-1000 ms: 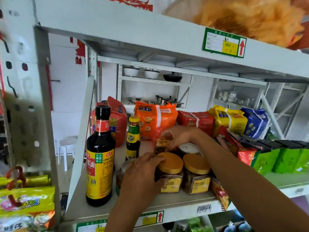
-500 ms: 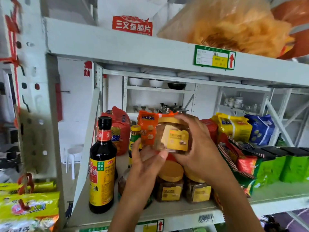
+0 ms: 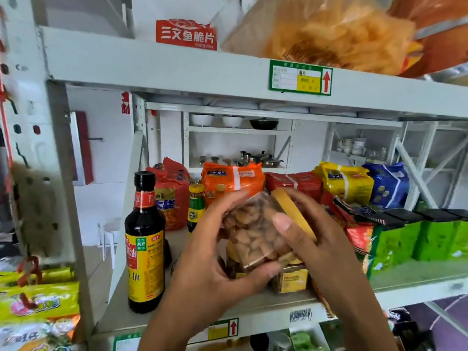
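Observation:
A clear plastic jar of pale nuts [image 3: 253, 231] with a yellow-tan lid [image 3: 291, 211] is held tilted on its side in front of the middle shelf [image 3: 273, 317]. My left hand [image 3: 210, 262] grips its bottom end, fingers over the top and thumb underneath. My right hand [image 3: 316, 239] grips the lid end, thumb across the jar's side. Below the held jar, more jars with yellow labels [image 3: 291, 277] stand on the shelf, mostly hidden by my hands.
A tall dark soy sauce bottle [image 3: 145, 247] and a small green bottle [image 3: 195, 206] stand left of my hands. Snack bags [image 3: 233, 181] line the shelf's back; green packets [image 3: 415, 239] sit to the right. The upper shelf [image 3: 177, 69] carries a chip bag [image 3: 329, 31].
The jar was lifted off the shelf by my right hand, my left hand joined it, and the jar has turned from upright to lying on its side with the lid to the right.

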The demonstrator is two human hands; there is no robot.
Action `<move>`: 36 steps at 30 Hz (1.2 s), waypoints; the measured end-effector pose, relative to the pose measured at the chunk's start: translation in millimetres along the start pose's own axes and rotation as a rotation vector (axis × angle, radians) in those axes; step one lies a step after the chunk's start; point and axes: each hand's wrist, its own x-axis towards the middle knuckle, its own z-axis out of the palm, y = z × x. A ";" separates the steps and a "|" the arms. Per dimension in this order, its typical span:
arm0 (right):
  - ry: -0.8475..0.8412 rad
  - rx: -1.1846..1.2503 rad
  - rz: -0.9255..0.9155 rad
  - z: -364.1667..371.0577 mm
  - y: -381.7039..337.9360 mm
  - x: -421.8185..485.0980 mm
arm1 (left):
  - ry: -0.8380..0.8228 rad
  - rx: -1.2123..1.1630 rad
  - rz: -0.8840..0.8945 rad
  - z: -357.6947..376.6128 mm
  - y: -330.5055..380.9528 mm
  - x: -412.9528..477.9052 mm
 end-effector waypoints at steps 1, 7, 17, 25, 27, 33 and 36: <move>0.007 -0.015 -0.004 0.2 1.9 -0.5 | -0.019 0.099 0.072 -1.5 3.2 -0.3; 0.030 -0.035 -0.036 1.8 -2.7 -4.2 | 0.065 -0.020 0.123 2.7 3.2 -11.2; -0.138 0.152 -0.063 -1.4 -1.5 -15.4 | 0.033 -0.437 -0.184 10.2 -5.0 -24.9; -0.166 0.130 0.084 -3.7 -12.4 -16.6 | 0.104 -0.296 -0.028 12.8 0.4 -29.5; -0.164 0.119 0.086 -3.6 -10.6 -13.4 | 0.058 -0.236 -0.075 10.4 0.5 -30.7; -0.162 0.011 0.037 -3.2 -3.1 2.7 | -0.043 -0.301 -0.225 13.5 -1.5 -34.0; -0.216 -0.027 0.044 2.8 -4.0 17.9 | 0.106 -0.151 -0.247 21.7 -7.6 -24.9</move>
